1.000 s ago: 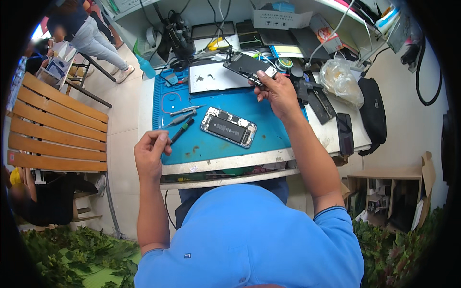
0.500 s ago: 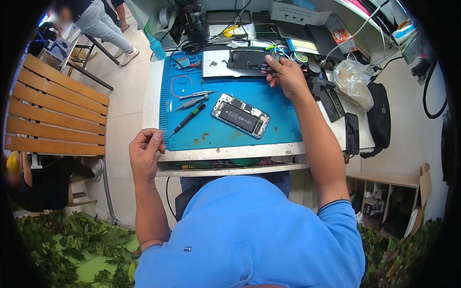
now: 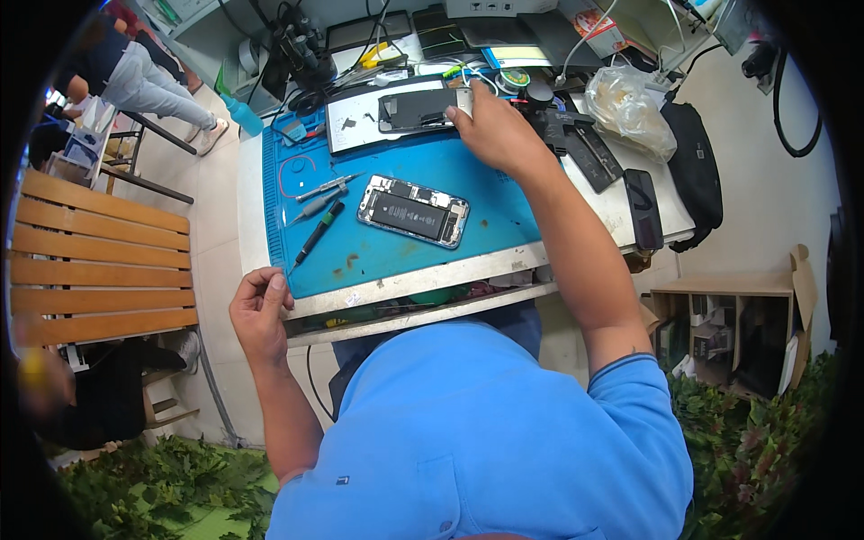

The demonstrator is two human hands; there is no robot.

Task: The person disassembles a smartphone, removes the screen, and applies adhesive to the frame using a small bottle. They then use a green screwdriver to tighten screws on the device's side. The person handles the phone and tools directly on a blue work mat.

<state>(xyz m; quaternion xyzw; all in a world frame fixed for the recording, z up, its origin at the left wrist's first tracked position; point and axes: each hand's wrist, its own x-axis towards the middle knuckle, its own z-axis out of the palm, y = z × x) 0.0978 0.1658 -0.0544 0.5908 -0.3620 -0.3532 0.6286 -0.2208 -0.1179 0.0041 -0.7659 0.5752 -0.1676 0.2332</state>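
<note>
My right hand [image 3: 493, 124] reaches to the back of the blue mat [image 3: 396, 252]. Its thumb and fingers grip the right end of a dark phone screen [image 3: 416, 110], which lies over a white board [image 3: 346, 135]. An opened phone [image 3: 414, 211], battery and inner parts showing, rests on the mat below. My left hand [image 3: 259, 310] is at the table's front left corner, fingers curled in and thumb against the index finger. Nothing shows in it. Nearest to it is a black and green screwdriver [image 3: 319, 236]; two grey pen-like tools [image 3: 319, 200] lie beyond.
Dark phone parts [image 3: 585, 151], a clear plastic bag [image 3: 630, 112], a phone [image 3: 643, 209] and a black pouch [image 3: 691, 175] line the right side. Cables, yellow pliers [image 3: 376, 56] and a teal bottle [image 3: 241, 114] stand behind. A slatted bench [image 3: 99, 261] is at left.
The view has shifted, so the table appears turned. My right hand has brought the phone screen lower onto the white board. My left hand stays at the table's corner.
</note>
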